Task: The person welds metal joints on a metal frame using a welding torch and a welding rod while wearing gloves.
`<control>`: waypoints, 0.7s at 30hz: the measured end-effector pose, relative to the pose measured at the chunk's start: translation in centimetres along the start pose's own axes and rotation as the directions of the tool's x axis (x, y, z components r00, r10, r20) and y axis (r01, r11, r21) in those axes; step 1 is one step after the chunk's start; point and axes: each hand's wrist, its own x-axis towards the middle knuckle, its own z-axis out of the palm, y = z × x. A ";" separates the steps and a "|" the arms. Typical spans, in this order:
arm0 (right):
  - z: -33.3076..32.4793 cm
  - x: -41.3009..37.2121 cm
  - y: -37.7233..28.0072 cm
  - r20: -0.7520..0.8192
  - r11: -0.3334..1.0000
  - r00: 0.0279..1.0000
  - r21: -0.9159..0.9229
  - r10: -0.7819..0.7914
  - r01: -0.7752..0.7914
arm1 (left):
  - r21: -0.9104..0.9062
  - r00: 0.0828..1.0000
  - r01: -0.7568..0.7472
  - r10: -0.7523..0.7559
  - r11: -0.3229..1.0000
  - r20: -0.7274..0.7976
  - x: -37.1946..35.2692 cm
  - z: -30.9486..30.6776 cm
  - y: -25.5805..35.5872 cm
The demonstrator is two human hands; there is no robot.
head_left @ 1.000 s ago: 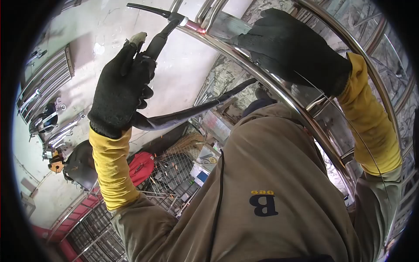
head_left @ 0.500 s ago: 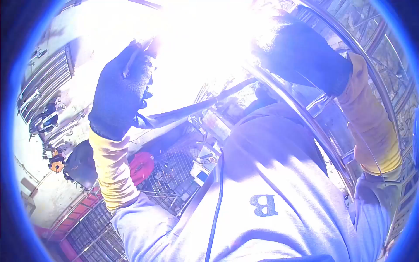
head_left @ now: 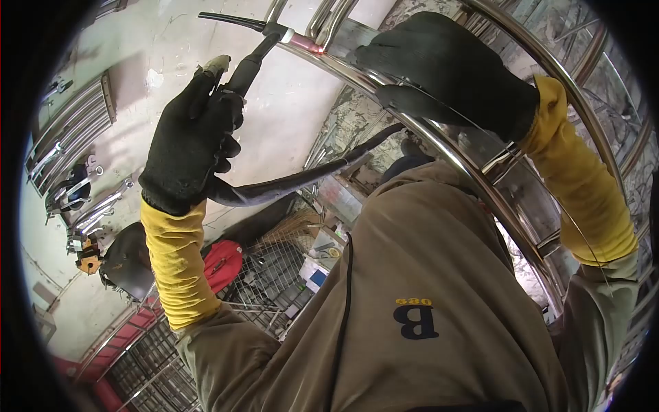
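Observation:
My left hand (head_left: 192, 137), in a black glove, is closed around the handle of a TIG welding torch (head_left: 248, 69). The torch's pink cup (head_left: 302, 42) points at a joint on a shiny metal tube (head_left: 425, 127), where a small spot glows red. From the torch a dark sleeved cable (head_left: 295, 180) runs under my left hand towards my body. My right hand (head_left: 453, 75), gloved too, rests at the tube just right of the joint. Its fingers are closed on a thin filler rod (head_left: 580, 230), which trails back along my right forearm.
Curved polished tubes (head_left: 542, 51) of the metal frame surround my right arm. Wrenches (head_left: 82, 185) and a dark welding helmet (head_left: 129, 259) are at the left. Near my left forearm are a red cloth-like item (head_left: 223, 266) and a wire rack (head_left: 274, 264).
The blinding white-blue arc has gone out, leaving a small red glow at the joint. Torch and tube now show clearly. Both hands stay in nearly the same place.

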 end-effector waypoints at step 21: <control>1.1 -0.9 0.5 0.017 0.995 1.000 -0.098 -0.008 0.010 | 0.188 0.987 -0.151 0.157 0.971 -0.016 0.3 -0.2 -0.2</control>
